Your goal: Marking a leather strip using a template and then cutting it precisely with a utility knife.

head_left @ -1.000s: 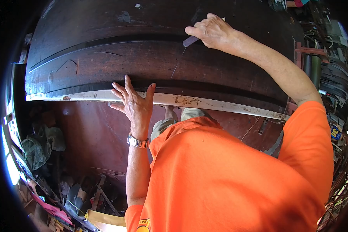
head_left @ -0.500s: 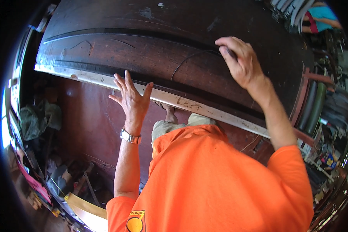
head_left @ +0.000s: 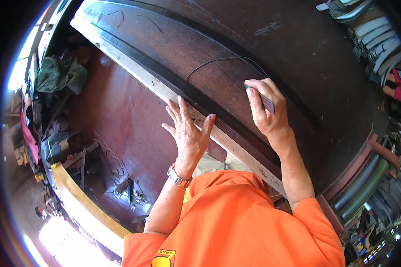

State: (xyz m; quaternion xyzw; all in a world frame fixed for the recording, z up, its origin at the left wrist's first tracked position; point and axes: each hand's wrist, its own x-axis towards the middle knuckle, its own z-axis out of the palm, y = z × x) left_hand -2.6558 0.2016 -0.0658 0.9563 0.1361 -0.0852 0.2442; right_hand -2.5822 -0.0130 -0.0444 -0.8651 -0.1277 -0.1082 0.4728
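My left hand (head_left: 190, 133), a metal watch on its wrist, has its fingers spread over the pale front edge (head_left: 133, 73) of the dark wooden tabletop. Its fingertips are at or just above a long black strip (head_left: 165, 82) that runs along this edge. My right hand (head_left: 274, 111) is closed round a small flat tool with a brownish handle (head_left: 267, 104); its working end is mostly hidden by my fingers. Left of that hand, a thin black offcut (head_left: 209, 62) curves over the wood. Farther back lies a second long dark strip (head_left: 218, 42).
Curved grey pieces (head_left: 374, 33) are stacked at the far right. Dark and green rolls (head_left: 365, 187) rest in a reddish frame on the right. A green cloth bundle (head_left: 60, 73) and a curved yellow-edged panel (head_left: 84, 200) are at the left. Thin scraps (head_left: 149, 20) lie on the tabletop.
The view has turned, so the table edge slants more steeply. My right hand has come down nearer the front edge, with the tool still in it. My left hand stays spread at the edge.
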